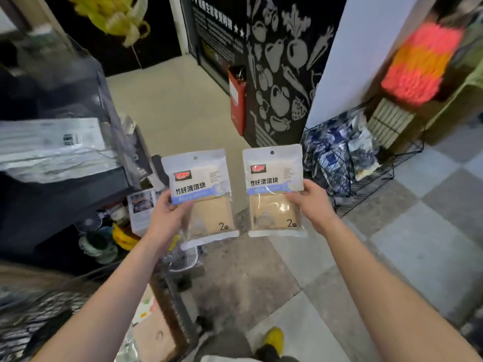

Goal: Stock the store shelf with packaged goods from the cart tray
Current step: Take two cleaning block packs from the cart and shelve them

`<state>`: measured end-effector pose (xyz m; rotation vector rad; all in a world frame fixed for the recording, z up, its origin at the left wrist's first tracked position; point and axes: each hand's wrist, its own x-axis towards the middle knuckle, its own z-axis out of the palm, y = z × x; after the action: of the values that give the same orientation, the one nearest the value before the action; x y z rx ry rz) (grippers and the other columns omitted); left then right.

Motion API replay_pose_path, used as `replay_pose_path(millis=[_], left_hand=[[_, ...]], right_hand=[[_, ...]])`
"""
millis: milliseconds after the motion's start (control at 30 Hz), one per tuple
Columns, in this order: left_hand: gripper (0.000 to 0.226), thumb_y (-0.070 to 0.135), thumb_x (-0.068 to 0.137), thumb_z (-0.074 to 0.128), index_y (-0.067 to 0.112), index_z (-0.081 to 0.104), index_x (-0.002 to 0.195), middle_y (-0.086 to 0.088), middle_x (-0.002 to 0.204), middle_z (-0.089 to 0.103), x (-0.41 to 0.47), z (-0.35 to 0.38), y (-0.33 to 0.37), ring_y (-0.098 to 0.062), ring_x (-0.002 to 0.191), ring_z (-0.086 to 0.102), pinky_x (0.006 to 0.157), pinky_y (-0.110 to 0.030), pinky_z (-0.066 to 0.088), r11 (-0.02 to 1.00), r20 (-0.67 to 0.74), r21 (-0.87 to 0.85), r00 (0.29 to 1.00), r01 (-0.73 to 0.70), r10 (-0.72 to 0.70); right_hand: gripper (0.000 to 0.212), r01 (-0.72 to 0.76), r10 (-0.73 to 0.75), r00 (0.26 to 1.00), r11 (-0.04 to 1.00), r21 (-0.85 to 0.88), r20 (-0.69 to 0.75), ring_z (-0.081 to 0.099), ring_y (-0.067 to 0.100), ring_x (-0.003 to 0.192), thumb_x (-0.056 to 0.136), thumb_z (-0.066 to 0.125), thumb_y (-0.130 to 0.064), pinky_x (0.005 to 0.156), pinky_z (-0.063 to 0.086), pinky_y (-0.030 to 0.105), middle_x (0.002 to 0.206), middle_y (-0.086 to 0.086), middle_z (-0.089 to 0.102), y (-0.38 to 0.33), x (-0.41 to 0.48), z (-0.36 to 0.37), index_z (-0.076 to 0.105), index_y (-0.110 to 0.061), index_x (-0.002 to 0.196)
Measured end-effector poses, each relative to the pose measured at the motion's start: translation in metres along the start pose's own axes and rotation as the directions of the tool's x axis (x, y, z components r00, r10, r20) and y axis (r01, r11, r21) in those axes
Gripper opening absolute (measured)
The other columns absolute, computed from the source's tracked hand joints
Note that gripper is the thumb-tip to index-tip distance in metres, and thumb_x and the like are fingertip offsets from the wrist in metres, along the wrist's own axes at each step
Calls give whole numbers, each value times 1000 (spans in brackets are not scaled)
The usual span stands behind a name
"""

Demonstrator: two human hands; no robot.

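Tiled floor [418, 231]; two packets [201, 189], two hands [167, 215]

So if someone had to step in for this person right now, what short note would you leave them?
Left hand: grips the left packet at its left edge, upright, label toward the camera.
Right hand: grips the right packet at its right edge, the same way.
The packets are side by side, not touching.
Done: both packets are in hand.
Left: neither is shelved yet. A wire rack at the right holds other packets; I cannot tell if it is the target.
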<state>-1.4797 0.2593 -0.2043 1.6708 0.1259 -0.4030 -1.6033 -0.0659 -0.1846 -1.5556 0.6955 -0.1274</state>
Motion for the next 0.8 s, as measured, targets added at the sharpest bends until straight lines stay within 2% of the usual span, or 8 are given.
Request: replay_pose_path(millis=[67, 200, 300, 433, 567, 633, 700, 800], left_hand=[[26, 11, 97, 73, 28, 60, 111, -6, 107, 79, 15, 16, 18, -24, 92, 73, 74, -43, 55, 998, -25, -3, 998, -61, 61], [26, 11, 97, 72, 30, 59, 108, 4, 101, 78, 47, 36, 53, -14, 87, 74, 68, -29, 56, 993, -75, -12, 991, -114, 113], [27, 11, 98, 71, 29, 57, 113, -3, 106, 77, 83, 40, 73, -19, 90, 73, 61, -32, 55, 992, -93, -13, 988, -126, 124], [38, 9, 98, 70, 20, 52, 129, -4, 114, 75, 153, 38, 97, -17, 100, 74, 62, -23, 57, 992, -155, -56, 983, -114, 104], [37, 10, 96, 71, 21, 53, 127, -6, 114, 77, 240, 32, 118, -26, 102, 75, 64, -34, 55, 991, -237, -81, 968, -109, 87], [37, 6, 98, 68, 16, 53, 130, -6, 116, 75, 283, 27, 136, -21, 99, 74, 69, -32, 58, 988, -301, -106, 951, -111, 75], [38, 3, 98, 67, 14, 52, 131, -4, 115, 73, 319, 20, 155, -15, 95, 72, 65, -25, 59, 984, -347, -131, 935, -124, 72], [37, 4, 98, 67, 16, 52, 130, -1, 111, 74, 370, 2, 179, -10, 88, 74, 62, -21, 59, 980, -409, -141, 910, -143, 74]], right_hand=[[32, 31, -31, 1000, 1000, -5, 8, 74, 15, 92, 90, 68, 0, 68, 58, 22, 112, 3, 75, -18, 25, -9, 67, -15, 118], [32, 73, -74, 997, 997, 17, 23, 75, 19, 98, 89, 69, 0, 85, 61, 39, 109, 3, 77, -55, 82, -8, 68, -19, 114], [31, 115, -115, 992, 993, -1, 51, 74, 14, 97, 90, 69, -2, 81, 60, 34, 108, -2, 76, -84, 132, 3, 68, -23, 113], [31, 162, -157, 980, 986, -33, 120, 74, 9, 93, 89, 70, -3, 77, 58, 29, 107, -6, 75, -125, 214, 34, 68, -27, 109], [33, 182, -159, 964, 979, -91, 213, 74, 12, 96, 89, 70, -5, 84, 60, 35, 110, -4, 75, -169, 309, 77, 67, -18, 119], [32, 180, -151, 957, 979, -98, 247, 74, 11, 94, 90, 69, -2, 79, 60, 29, 109, -2, 75, -194, 358, 102, 66, -15, 118], [31, 187, -145, 940, 976, -112, 308, 74, 8, 91, 91, 69, -1, 71, 58, 22, 108, -4, 75, -220, 400, 128, 66, -17, 117], [32, 197, -139, 919, 973, -122, 370, 76, 11, 90, 91, 69, 0, 71, 59, 23, 105, -2, 76, -252, 464, 169, 66, -16, 119]])
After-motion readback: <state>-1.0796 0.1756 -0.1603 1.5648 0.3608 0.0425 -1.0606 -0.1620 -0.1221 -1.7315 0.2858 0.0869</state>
